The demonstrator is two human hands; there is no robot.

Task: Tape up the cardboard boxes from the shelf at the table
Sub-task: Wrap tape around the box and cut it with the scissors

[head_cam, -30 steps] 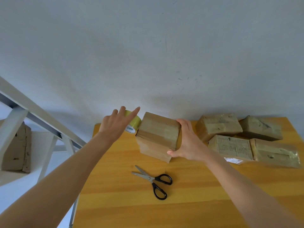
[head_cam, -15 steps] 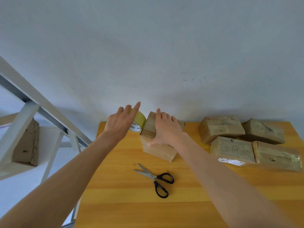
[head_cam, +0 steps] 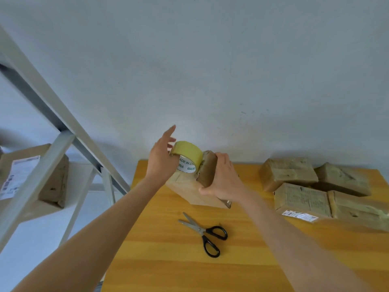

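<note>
L hand (head_cam: 162,165): I see it hold the roll (head_cam: 188,153) vs the box's top; one finger sticks out, thumb hidden.
R hand (head_cam: 221,179): fingers curl round the box (head_cam: 195,193), tipped up on the table (head_cam: 168,266).
Do it well: I'd keep the box firm, pull the roll straight over the seam, rub flat.
Scissors (head_cam: 203,232): near, in front of the box, for the cut.

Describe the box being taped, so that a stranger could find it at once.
Start from the yellow wooden table at the wall. Near its far left corner, beyond the black-handled scissors, is one cardboard box. Unlike the four boxes grouped at the right, it is gripped by the right hand, and the left hand holds a roll of yellow tape at its top.
</note>
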